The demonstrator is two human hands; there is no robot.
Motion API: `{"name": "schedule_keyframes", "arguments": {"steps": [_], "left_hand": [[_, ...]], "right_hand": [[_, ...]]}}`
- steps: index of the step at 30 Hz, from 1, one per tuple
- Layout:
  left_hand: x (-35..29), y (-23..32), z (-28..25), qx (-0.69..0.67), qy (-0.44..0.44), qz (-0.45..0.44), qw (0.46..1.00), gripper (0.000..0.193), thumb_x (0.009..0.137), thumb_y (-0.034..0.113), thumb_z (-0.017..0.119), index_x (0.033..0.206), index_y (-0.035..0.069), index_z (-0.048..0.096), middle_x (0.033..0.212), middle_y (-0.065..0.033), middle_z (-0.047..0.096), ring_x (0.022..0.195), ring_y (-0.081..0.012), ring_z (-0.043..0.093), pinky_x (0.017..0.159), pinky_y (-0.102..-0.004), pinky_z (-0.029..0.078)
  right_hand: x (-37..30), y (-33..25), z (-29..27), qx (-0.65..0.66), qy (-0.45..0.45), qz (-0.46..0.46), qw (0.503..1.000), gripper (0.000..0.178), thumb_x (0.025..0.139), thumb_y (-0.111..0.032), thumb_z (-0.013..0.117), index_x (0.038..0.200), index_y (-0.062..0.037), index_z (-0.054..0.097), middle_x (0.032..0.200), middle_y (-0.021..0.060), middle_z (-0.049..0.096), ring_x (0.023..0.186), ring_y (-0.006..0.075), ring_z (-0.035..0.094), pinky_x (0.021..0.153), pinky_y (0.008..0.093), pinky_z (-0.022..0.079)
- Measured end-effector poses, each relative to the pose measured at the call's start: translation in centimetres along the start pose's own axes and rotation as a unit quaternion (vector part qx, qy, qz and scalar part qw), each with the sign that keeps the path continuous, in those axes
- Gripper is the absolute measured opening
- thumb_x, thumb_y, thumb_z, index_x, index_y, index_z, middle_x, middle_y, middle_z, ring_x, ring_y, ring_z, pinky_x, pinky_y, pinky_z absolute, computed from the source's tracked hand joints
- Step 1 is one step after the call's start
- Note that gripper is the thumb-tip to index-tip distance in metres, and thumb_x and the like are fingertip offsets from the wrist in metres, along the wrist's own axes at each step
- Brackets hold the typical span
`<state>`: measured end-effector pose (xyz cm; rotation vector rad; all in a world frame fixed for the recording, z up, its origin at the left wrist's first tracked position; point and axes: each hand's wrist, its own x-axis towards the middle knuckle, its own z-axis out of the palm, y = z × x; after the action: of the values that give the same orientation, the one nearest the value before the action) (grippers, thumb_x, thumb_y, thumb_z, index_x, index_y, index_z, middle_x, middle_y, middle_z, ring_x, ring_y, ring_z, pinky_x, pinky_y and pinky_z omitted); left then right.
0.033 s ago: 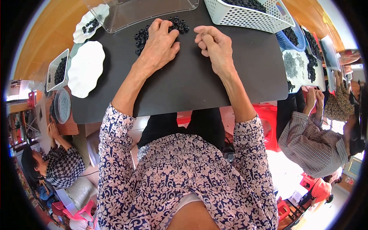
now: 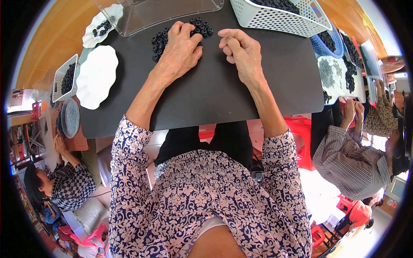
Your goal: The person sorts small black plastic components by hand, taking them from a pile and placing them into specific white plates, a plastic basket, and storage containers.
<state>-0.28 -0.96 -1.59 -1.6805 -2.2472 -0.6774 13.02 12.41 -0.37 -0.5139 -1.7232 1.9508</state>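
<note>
My left hand [image 2: 183, 47] rests over a loose pile of small black round pieces with centre holes [image 2: 158, 45], resembling rubber rings or grommets. Its fingers curl down among them, and the fingertips are hidden under the hand. To the right of the pile, my right hand [image 2: 245, 53] hovers above the dark table [image 2: 211, 96]. Its thumb presses against the bent index finger in a pinch. Whatever sits in that pinch, if anything, is too small to make out. More black rings [image 2: 202, 26] lie between the hands at the pile's far side.
A clear plastic bin [image 2: 159, 21] and a white perforated basket [image 2: 275, 21] of black pieces stand at the back. White scalloped plates [image 2: 97, 77] sit on the left. A blue basket [image 2: 337, 49] is at the right. Two people [image 2: 71, 182] work on either side.
</note>
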Motion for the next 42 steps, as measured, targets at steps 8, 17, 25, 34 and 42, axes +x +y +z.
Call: {"name": "schedule_keyframes", "arguments": {"steps": [8, 17, 25, 34, 42], "left_hand": [[0.1, 0.7, -1.3, -0.003, 0.01, -0.035, 0.999, 0.035, 0.077, 0.008, 0.067, 0.111, 0.004, 0.06, 0.123, -0.0148, 0.049, 0.122, -0.0338, 0.04, 0.101, -0.0434, 0.039], [-0.6, -0.2, -1.2, 0.002, -0.011, -0.043, 0.999, 0.025, 0.076, 0.008, 0.067, 0.101, 0.003, 0.064, 0.119, -0.0147, 0.051, 0.12, -0.0347, 0.042, 0.1, -0.0437, 0.039], [-0.3, 2.3, -1.8, -0.614, -0.003, -0.267, 0.743, 0.014, 0.089, 0.011, 0.062, 0.099, 0.001, 0.065, 0.089, -0.0005, 0.064, 0.083, -0.0101, 0.057, 0.08, -0.0251, 0.046], [-0.3, 2.6, -0.7, -0.751, -0.019, -0.286, 0.595, 0.012, 0.089, 0.009, 0.06, 0.096, 0.0, 0.064, 0.092, -0.005, 0.064, 0.088, -0.0127, 0.058, 0.085, -0.028, 0.045], [-0.2, 2.8, -0.5, -0.632, 0.021, -0.252, 0.733, 0.027, 0.095, 0.02, 0.051, 0.108, -0.002, 0.061, 0.104, -0.0064, 0.063, 0.098, -0.0136, 0.055, 0.091, -0.0275, 0.042]], "right_hand": [[0.1, 0.2, -0.1, -0.021, 0.002, -0.023, 1.0, 0.017, 0.094, -0.01, 0.052, 0.101, -0.0024, 0.066, 0.079, -0.0001, 0.056, 0.061, 0.0019, 0.041, 0.047, 0.0167, 0.03], [-0.2, -0.2, 0.2, -0.075, -0.005, -0.023, 0.997, 0.018, 0.09, -0.008, 0.053, 0.099, -0.0016, 0.068, 0.075, 0.001, 0.061, 0.066, 0.0058, 0.051, 0.06, 0.0214, 0.044], [-0.5, -0.3, 1.2, -0.158, -0.02, -0.143, 0.977, 0.022, 0.077, 0.0, 0.065, 0.099, -0.0016, 0.066, 0.075, -0.0009, 0.06, 0.068, 0.008, 0.053, 0.067, 0.0235, 0.047], [-0.8, -0.2, 1.6, -0.255, 0.007, -0.243, 0.936, 0.031, 0.07, 0.003, 0.072, 0.1, -0.0045, 0.067, 0.079, 0.0026, 0.057, 0.065, 0.0114, 0.054, 0.063, 0.0253, 0.047], [-0.8, 0.1, 1.6, -0.264, 0.016, -0.257, 0.93, 0.026, 0.072, 0.003, 0.072, 0.098, -0.0027, 0.069, 0.078, 0.0049, 0.059, 0.061, 0.0118, 0.052, 0.059, 0.0264, 0.046]]}}
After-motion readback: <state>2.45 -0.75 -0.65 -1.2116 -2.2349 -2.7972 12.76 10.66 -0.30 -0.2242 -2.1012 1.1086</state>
